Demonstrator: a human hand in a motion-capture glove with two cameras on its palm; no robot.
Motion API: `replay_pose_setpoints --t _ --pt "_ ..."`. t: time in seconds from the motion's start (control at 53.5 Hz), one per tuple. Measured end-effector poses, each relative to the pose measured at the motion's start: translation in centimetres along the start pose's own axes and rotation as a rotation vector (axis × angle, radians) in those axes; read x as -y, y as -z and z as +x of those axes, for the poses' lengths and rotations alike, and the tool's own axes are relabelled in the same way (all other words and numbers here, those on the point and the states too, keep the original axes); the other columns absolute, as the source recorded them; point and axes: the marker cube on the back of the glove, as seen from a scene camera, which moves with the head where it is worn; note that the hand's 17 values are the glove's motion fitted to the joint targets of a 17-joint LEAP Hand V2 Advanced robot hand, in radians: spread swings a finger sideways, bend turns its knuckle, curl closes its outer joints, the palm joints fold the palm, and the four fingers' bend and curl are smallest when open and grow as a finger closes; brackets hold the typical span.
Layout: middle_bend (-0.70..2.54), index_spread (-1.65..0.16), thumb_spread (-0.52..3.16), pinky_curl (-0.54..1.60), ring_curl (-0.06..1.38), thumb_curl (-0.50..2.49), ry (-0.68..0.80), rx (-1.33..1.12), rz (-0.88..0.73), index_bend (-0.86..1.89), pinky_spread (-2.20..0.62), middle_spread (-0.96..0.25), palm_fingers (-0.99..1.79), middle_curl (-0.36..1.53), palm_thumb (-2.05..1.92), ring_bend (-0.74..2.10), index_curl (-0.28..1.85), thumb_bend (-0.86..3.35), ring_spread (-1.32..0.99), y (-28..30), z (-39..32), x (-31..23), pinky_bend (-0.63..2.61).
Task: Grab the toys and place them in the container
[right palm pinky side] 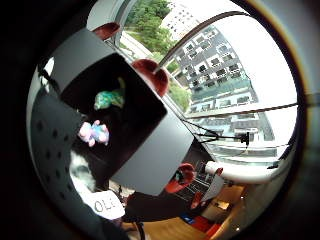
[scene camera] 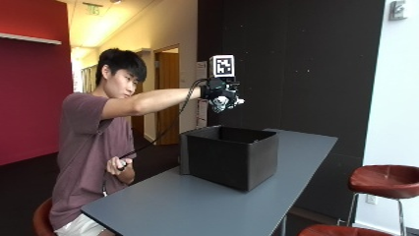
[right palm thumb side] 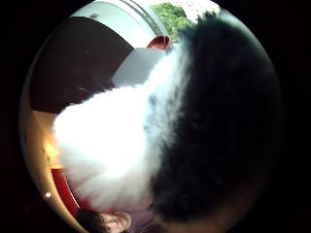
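Your right hand [scene camera: 221,94] is raised at the end of an outstretched arm, above the black container [scene camera: 229,155] and clear of its rim. Its fingers are curled round a black-and-white plush toy [scene camera: 223,102]. In the thumb side palm view this toy [right palm thumb side: 160,141] fills most of the frame, white fur on one side and black fur on the other, close against the palm.

The container stands on the grey table [scene camera: 196,206], open at the top. In the little finger side palm view you look down into the container [right palm pinky side: 145,135]. Two toys already lie on its dark floor: a pink and blue plush toy [right palm pinky side: 93,133] and a green plush toy [right palm pinky side: 109,98], near each other but apart.

Your bare left hand [scene camera: 118,167] is held low beside your torso, near the table edge.

Beyond the table, a red stool [scene camera: 383,179] stands by the white wall. Further red stools [right palm pinky side: 152,75] show beside the table in the palm view.
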Motion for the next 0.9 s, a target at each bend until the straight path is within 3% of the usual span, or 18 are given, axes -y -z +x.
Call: replay_pose_setpoints --t 0.131,0.224,0.28,0.299,0.355,0.504,0.784,0.896 --pt "1.08 -0.43 0.26 0.48 0.62 1.09 -0.041 -0.073 -0.077 0.38 -0.4 -0.22 1.0 0.77 0.67 1.31 0.66 -0.01 -0.35 -1.9 -0.9 0.6 0.92" --pt "0.91 -0.37 0.43 0.51 0.62 1.06 -0.054 -0.133 -0.205 0.17 -0.38 -0.25 0.66 0.73 0.62 1.29 0.67 -0.03 -0.35 -4.7 -1.9 1.1 1.03" --pt "0.8 -0.32 0.67 0.54 0.6 0.99 -0.061 -0.13 -0.279 0.13 -0.34 -0.22 0.14 0.7 0.48 1.14 0.66 -0.06 -0.33 -5.8 -2.1 1.2 1.02" --pt "0.62 -0.29 0.72 0.57 0.57 0.95 -0.057 -0.126 -0.289 0.1 -0.27 -0.19 -0.26 0.64 0.39 0.99 0.64 -0.1 -0.28 -6.0 -2.1 1.2 1.09" --pt "0.44 -0.23 0.85 0.53 0.5 0.87 -0.033 -0.106 -0.28 0.04 -0.19 -0.13 -0.45 0.57 0.29 0.77 0.56 -0.09 -0.19 -6.3 -1.8 1.2 1.13" --pt "0.21 -0.16 1.04 0.46 0.34 0.7 0.011 -0.053 -0.22 -0.01 -0.05 -0.01 -0.41 0.46 0.11 0.49 0.38 -0.05 -0.07 -6.1 -0.9 1.1 1.1" --pt "0.13 -0.13 1.18 0.4 0.31 0.52 -0.056 -0.007 -0.178 0.01 0.03 0.04 -0.34 0.37 0.01 0.4 0.21 -0.02 0.0 -5.9 -1.4 1.9 1.0" --pt "0.13 -0.13 1.21 0.39 0.31 0.48 0.005 0.028 -0.165 0.02 0.03 0.04 -0.33 0.34 0.0 0.39 0.18 -0.02 0.01 -6.1 -0.7 1.7 0.97"
